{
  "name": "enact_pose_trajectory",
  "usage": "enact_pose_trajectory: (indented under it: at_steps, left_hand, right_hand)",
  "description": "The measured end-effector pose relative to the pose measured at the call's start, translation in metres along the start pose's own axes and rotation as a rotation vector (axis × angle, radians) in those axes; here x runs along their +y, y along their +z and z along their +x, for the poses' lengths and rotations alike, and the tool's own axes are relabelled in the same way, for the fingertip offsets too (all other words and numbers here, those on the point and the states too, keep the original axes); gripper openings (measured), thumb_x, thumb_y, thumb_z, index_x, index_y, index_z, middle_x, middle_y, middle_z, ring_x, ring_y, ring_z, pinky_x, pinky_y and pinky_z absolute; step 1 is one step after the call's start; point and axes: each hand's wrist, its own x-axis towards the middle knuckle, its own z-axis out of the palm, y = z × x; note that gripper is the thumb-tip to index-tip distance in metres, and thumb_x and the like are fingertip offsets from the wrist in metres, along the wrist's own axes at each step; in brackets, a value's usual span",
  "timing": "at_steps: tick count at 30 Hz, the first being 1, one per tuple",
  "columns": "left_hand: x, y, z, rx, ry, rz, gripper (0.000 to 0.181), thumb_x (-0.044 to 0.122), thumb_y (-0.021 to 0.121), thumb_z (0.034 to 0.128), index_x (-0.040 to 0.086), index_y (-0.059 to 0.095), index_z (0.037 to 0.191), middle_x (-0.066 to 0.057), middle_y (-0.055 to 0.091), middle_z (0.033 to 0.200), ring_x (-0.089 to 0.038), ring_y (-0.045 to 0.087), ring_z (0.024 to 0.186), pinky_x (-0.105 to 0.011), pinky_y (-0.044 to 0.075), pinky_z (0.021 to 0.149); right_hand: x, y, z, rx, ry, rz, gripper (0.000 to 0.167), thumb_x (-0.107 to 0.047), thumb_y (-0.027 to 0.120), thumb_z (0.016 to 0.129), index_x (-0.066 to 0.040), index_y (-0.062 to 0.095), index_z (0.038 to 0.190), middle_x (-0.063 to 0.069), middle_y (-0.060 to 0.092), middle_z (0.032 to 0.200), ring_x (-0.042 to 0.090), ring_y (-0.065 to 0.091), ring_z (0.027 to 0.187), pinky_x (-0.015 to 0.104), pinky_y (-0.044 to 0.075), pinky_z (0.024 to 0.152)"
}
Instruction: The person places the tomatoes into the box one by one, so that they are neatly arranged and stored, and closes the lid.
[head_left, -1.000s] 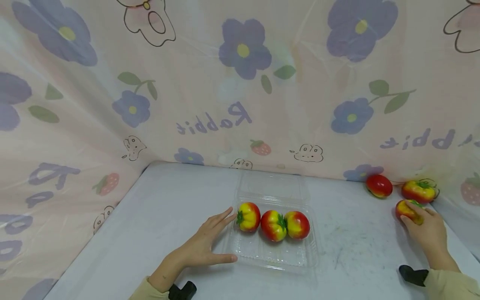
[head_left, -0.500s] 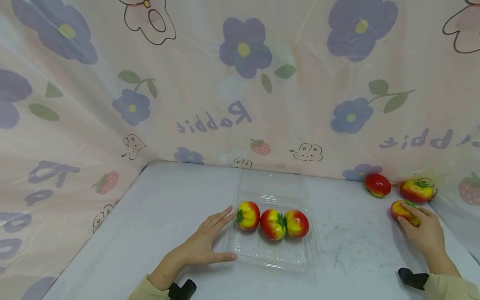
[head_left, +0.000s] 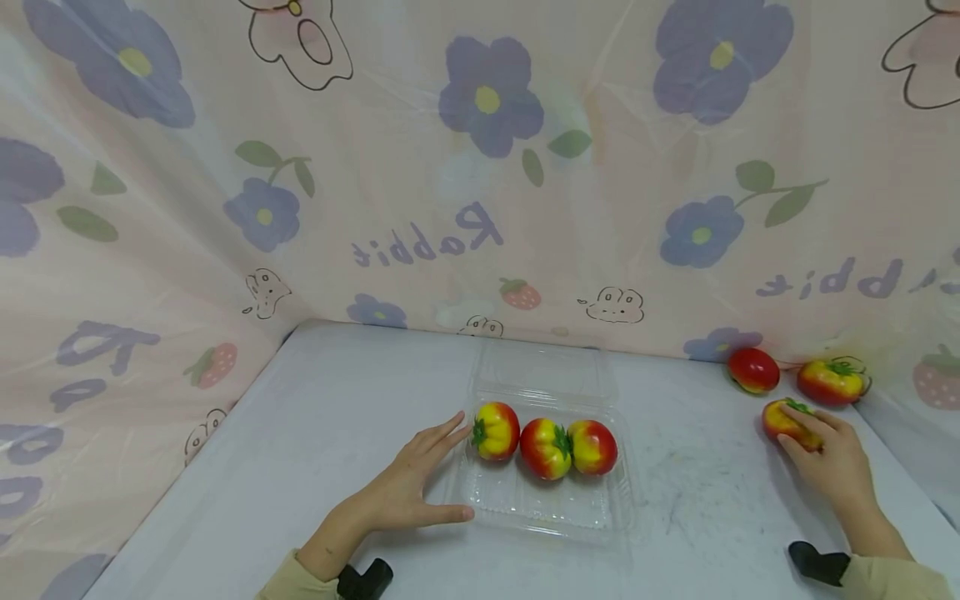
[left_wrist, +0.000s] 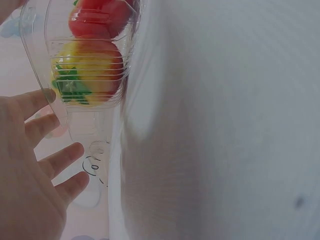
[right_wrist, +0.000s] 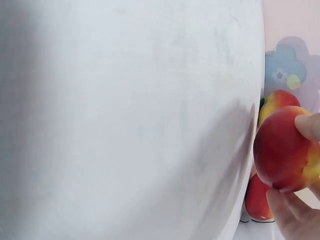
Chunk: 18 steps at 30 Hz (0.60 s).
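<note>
My right hand grips a glossy red-and-yellow fruit with a green leafy top, between thumb and fingers. The right wrist view shows this same fruit above the table surface, its red side facing the camera. A clear plastic clamshell box lies with its lid folded back. Three similar fruits sit in a row inside it. At the box's left side, my left hand has its fingers extended and thumb spread; in the left wrist view its fingertips are by the box wall.
Two more such fruits, one showing mostly red and one with its leafy top visible, lie at the back right corner. A patterned curtain rises behind and beside the white table.
My right hand has moved left with the gripped fruit, away from the right edge of the table. My left hand and the box stay where they were.
</note>
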Motion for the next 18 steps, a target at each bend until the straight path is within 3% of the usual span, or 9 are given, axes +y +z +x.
enact_pose_trajectory:
  at_steps: [18]
  left_hand:
    - [-0.001, 0.000, 0.000, -0.006, -0.003, 0.006, 0.094, 0.063, 0.067, 0.0770, 0.030, 0.023, 0.153, 0.005, 0.012, 0.162, -0.029, 0.023, 0.143, -0.066, 0.029, 0.107]
  right_hand:
    - [-0.030, 0.004, -0.007, 0.019, -0.105, 0.025, 0.050, -0.018, 0.057, 0.097, 0.000, 0.043, 0.141, 0.042, 0.024, 0.138, 0.062, 0.025, 0.123, 0.074, 0.035, 0.087]
